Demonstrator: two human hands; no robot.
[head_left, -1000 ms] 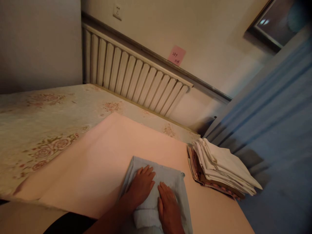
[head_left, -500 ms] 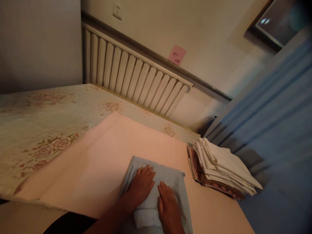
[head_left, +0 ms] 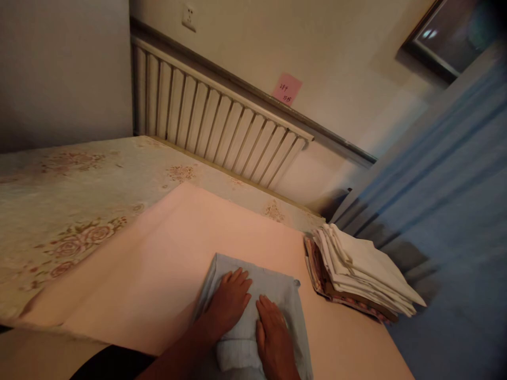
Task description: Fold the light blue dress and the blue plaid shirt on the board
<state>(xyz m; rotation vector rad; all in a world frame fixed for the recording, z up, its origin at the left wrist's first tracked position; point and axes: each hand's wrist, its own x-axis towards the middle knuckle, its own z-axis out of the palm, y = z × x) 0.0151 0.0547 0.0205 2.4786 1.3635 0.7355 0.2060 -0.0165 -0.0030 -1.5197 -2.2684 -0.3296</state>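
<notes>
A pale blue folded cloth (head_left: 277,287) lies on a pink sheet (head_left: 166,264) near the bottom of the view. My left hand (head_left: 228,303) rests flat on the cloth's middle, fingers stretched out and pointing away from me. Just to its right, my right hand (head_left: 273,338) also lies flat on the cloth, fingers together and extended. Between the two hands, close to me, a rolled or thicker fold of the cloth (head_left: 237,353) bulges up. Neither hand grips anything.
A stack of folded white cloths (head_left: 364,269) sits at the right edge of the sheet. A floral bedspread (head_left: 71,211) extends left. A white radiator (head_left: 214,126) and a pink note (head_left: 287,88) are on the far wall. Blue curtain (head_left: 447,200) hangs at right.
</notes>
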